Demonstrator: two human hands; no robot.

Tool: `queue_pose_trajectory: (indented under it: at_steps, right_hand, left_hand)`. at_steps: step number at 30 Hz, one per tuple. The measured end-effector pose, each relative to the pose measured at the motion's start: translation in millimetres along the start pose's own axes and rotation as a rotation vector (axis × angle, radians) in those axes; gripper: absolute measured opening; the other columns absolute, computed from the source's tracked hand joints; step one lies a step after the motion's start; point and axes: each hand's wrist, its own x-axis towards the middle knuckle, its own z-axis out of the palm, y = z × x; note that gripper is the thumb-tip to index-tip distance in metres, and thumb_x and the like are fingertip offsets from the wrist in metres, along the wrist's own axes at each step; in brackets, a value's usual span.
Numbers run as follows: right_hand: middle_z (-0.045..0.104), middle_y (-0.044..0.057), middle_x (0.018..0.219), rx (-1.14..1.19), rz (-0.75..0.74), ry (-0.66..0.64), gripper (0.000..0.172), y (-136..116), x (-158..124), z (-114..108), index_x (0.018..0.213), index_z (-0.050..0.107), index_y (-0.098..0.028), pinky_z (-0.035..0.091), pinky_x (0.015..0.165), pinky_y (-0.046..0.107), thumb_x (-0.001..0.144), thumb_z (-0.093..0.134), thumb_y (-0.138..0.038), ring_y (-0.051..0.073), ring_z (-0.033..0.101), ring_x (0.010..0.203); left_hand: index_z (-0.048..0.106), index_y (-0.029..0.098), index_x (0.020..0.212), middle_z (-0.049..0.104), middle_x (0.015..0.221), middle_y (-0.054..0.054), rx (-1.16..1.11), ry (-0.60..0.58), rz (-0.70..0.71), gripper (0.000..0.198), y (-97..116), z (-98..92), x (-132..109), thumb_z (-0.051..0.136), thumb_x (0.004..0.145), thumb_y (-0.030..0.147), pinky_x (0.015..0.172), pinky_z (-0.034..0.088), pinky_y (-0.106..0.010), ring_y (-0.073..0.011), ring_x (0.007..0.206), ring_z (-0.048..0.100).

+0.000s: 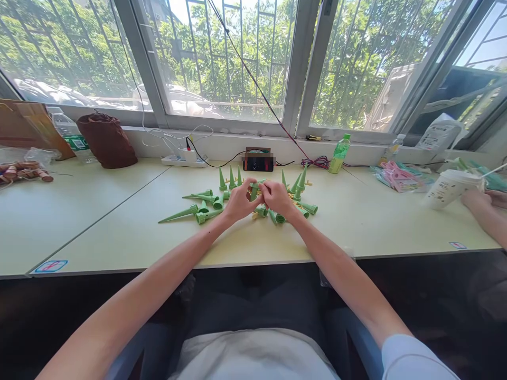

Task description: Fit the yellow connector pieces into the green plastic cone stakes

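Observation:
Both hands meet over the middle of the table. My left hand (240, 201) is closed around a green plastic watering spike (254, 191), its thumb and fingers curled about the piece. Pinched at the other side of the same piece, my right hand (279, 197) has its fingertips on a small part that they hide. More watering spikes lie on the table to the left, such as a long pointed one (179, 214) with a ribbed cap. Several stand point up behind the hands, among them a spike (301, 183) with a yellow valve at the right.
A phone (258, 162) leans upright behind the spikes. Along the window stand a power strip (184, 160), a brown bag (106, 139) and a green bottle (339, 154). At the right are a white cup (451, 188), pink items in plastic (396, 175) and another person's hand (477, 203).

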Motion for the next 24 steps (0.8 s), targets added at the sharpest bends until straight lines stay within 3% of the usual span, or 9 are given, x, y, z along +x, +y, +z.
queue_pose_trajectory:
  at_steps: [24]
  right_hand:
    - [0.053,-0.003,0.049,0.002,-0.02,-0.016,0.038,1.9,-0.1,-0.6,0.061,0.041,-0.02,0.038,0.053,0.022,0.097,0.04,-0.03,0.009,0.05,0.04]
  left_hand:
    - [0.051,0.021,0.108,0.054,0.071,0.004,0.016,-0.007,0.024,0.036,2.3,-1.7,-0.6,0.061,0.077,0.035,0.054,0.038,-0.021,-0.0076,0.05,0.043]
